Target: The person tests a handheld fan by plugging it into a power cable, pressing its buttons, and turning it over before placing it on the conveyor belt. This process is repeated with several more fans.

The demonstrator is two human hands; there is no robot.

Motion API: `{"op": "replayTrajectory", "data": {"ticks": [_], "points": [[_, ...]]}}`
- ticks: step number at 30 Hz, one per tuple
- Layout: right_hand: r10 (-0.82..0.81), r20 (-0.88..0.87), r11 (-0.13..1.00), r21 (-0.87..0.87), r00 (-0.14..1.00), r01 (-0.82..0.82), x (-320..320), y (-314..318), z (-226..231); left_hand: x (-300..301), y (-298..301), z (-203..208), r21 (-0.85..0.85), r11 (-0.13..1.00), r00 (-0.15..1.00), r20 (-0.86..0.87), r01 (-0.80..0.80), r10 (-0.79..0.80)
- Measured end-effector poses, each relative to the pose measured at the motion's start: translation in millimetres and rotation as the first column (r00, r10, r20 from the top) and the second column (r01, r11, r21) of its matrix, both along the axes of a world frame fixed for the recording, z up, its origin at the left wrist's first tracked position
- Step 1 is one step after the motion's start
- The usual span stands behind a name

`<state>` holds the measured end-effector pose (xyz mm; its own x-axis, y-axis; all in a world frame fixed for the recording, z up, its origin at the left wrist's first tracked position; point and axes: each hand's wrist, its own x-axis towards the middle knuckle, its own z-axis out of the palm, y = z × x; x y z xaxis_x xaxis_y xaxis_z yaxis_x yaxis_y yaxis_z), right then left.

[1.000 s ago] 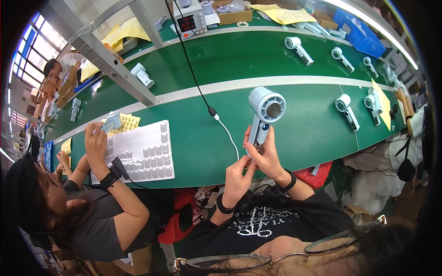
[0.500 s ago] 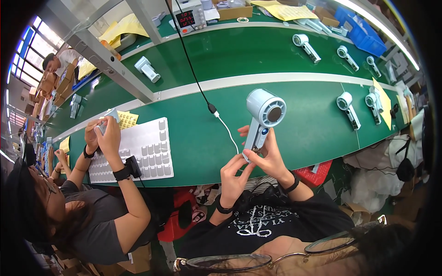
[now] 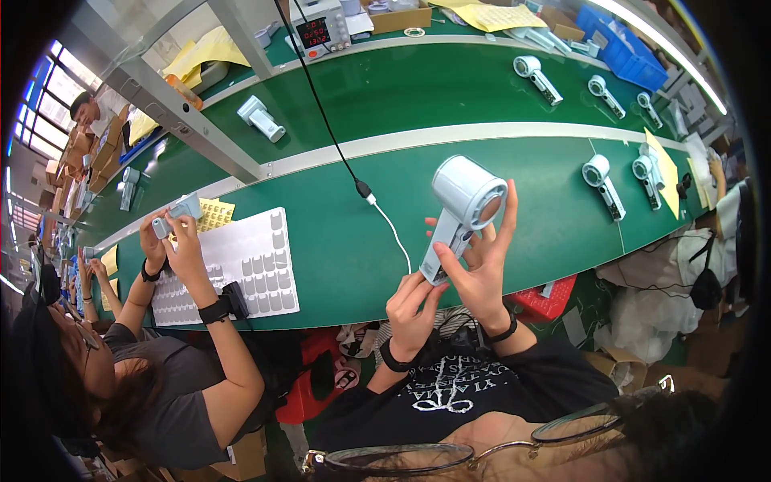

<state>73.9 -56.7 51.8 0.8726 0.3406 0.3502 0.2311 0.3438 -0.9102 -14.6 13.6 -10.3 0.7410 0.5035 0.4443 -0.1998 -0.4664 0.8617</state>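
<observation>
A light-blue handheld fan (image 3: 464,197) is held upright and tilted above the green bench, its round head turned to the right. My right hand (image 3: 482,277) grips the handle, thumb on its front, one finger stretched up beside the head. At the handle's lower end, my left hand (image 3: 412,313) has its fingers pinched together. A white cable (image 3: 391,227) runs down into those fingers from a black connector (image 3: 364,189); its plug is hidden.
On my left, a co-worker holds another light-blue piece (image 3: 183,207) above a sheet of grey stickers (image 3: 269,277). More fans (image 3: 604,187) lie at the right and on the far green strip (image 3: 418,84). A metal post (image 3: 177,112) rises at left; a black cord (image 3: 321,104) hangs in front.
My right hand has turned the fan so its head faces further right, and one finger now reaches up beside the head. The co-worker's piece has tilted in their hands.
</observation>
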Motion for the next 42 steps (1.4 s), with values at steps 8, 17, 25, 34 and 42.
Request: {"op": "replayTrajectory", "data": {"ticks": [8,17,25,34,42], "points": [[-0.010,0.027,0.995,-0.094,1.000,0.013,3,-6,-1,-3,-1,4,0.017,0.999,0.998,-0.024,0.050,-0.050],[-0.225,-0.010,0.968,0.110,0.974,0.224,32,-19,31,-14,7,-7,0.160,0.986,0.998,-0.054,0.037,-0.029],[0.271,0.363,0.748,-0.662,0.891,0.042,256,5,4,-4,29,-3,0.209,0.978,1.000,0.028,0.001,-0.007],[0.117,0.803,0.006,-0.589,0.584,0.808,324,143,-77,-18,48,3,0.166,0.979,0.993,0.004,-0.116,0.117],[0.363,0.452,0.424,-0.859,0.815,0.288,260,320,-117,-13,61,14,0.190,0.969,0.987,0.001,-0.155,0.158]]}}
